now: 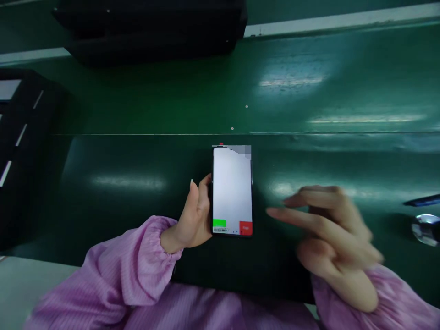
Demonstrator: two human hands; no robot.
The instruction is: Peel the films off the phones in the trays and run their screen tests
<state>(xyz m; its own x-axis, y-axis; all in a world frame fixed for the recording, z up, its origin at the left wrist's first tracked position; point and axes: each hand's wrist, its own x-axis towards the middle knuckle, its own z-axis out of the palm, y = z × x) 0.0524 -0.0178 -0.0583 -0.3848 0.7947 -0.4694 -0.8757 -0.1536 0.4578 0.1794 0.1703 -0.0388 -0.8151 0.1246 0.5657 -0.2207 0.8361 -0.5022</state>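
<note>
Purple sleeves (127,266) come in closest, gathered at the wrists. From one, the left hand (192,215) curls about the left edge of a phone (232,188), its thumb standing up clear of the screen; whether the back touches the worktop (120,206) I can't tell. The right hand (333,233), blurred, hangs apart to the phone's right, loosely spread with one finger pointing at it, and nothing shows in its grasp.

The phone lies upright before the person, its pale screen carrying a green patch (219,223) and a red patch (245,228) along the bottom. I'd judge it light, stiff and rather slippery, with glass that would suffer in a drop; best held by both long edges, off the screen.

Farther right sit a pen (422,200) and a clear round thing (426,229); a black rack (27,119) stands left, a black box (154,32) beyond.
</note>
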